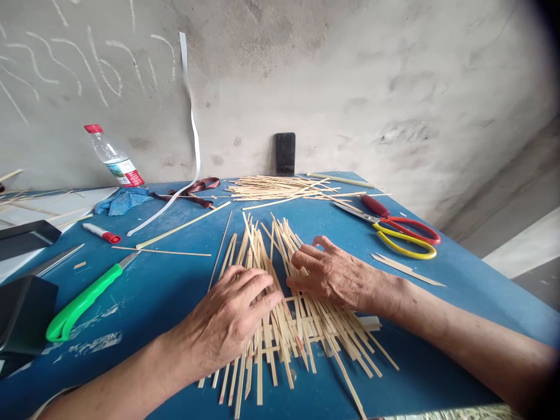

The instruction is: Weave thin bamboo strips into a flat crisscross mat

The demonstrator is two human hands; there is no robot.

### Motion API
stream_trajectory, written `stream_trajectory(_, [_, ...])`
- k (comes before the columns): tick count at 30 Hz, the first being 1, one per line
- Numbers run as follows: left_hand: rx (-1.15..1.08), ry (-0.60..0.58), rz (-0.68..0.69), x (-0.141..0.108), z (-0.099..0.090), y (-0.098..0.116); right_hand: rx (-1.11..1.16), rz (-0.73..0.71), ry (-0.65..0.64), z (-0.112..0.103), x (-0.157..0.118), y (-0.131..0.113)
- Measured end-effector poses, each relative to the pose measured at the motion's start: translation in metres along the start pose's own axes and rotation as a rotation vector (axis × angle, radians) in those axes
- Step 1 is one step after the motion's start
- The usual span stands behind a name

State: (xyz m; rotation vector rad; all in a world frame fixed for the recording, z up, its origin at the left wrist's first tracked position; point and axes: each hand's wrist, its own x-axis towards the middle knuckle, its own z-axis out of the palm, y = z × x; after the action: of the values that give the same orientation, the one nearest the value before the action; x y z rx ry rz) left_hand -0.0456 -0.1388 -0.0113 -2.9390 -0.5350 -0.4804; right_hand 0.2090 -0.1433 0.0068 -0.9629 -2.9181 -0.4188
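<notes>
Thin pale bamboo strips lie in a loose, crisscrossed pile (280,344) on the blue table (455,297), directly below me. My left hand (227,321) rests palm down on the pile's left side, its fingers pointing right. My right hand (336,277) lies on the pile's upper right, with its fingers spread over the strips and pointing left. Neither hand visibly grips anything, and their fingertips are a short way apart. A second, flatter heap of strips (280,188) lies farther back.
Red-and-yellow scissors (389,227) lie to the right, beyond a few loose strips (406,269). A green-handled knife (83,303), a red-capped marker (101,233) and black objects (24,315) lie left. A plastic bottle (114,157) and phone (285,154) stand at the back by a concrete wall (394,76).
</notes>
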Motion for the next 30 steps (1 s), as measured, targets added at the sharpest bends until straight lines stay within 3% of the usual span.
stream_trajectory(6, [-0.004, 0.004, -0.039, 0.0, -0.001, -0.003, 0.003, -0.041, 0.015, 0.002, 0.005, -0.007])
stream_trajectory(12, [-0.032, 0.096, -0.055, 0.001, -0.003, -0.003, 0.004, -0.013, -0.043, 0.004, 0.005, -0.004])
stream_trajectory(18, [0.003, 0.025, -0.079, 0.0, -0.003, -0.002, 0.052, -0.008, -0.01, 0.005, 0.008, -0.008])
stream_trajectory(24, [0.071, 0.095, -0.26, -0.003, -0.001, -0.005, 0.029, 0.038, -0.004, 0.007, 0.012, -0.013])
stream_trajectory(30, [-0.066, 0.049, -0.254, 0.001, 0.0, -0.005, 0.117, 0.095, -0.012, 0.005, 0.02, -0.018])
